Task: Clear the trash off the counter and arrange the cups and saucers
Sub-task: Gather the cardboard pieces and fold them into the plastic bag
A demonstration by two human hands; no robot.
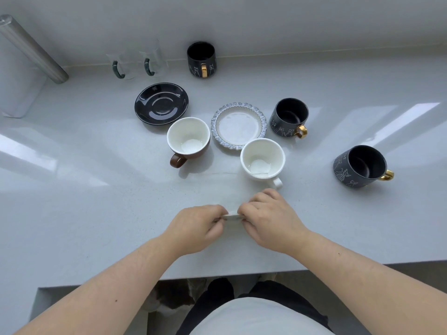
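My left hand [198, 227] and my right hand [268, 220] meet near the counter's front edge, both pinching a small white piece of paper [231, 216] between them. Beyond them stand a white cup [262, 159] and a brown cup with a white inside [188, 139]. A white saucer with a blue frilled rim [238, 125] lies between those cups, and a black saucer [161, 102] lies to its left. Three dark cat-pattern cups with gold handles stand at the back [201, 59], the middle right [289, 117] and the far right [361, 165].
Two clear glass mugs with dark handles [135, 62] stand at the back left by the wall. A metal cylinder [31, 47] leans at the far left. The pale counter [96, 189] ends in a front edge just below my forearms.
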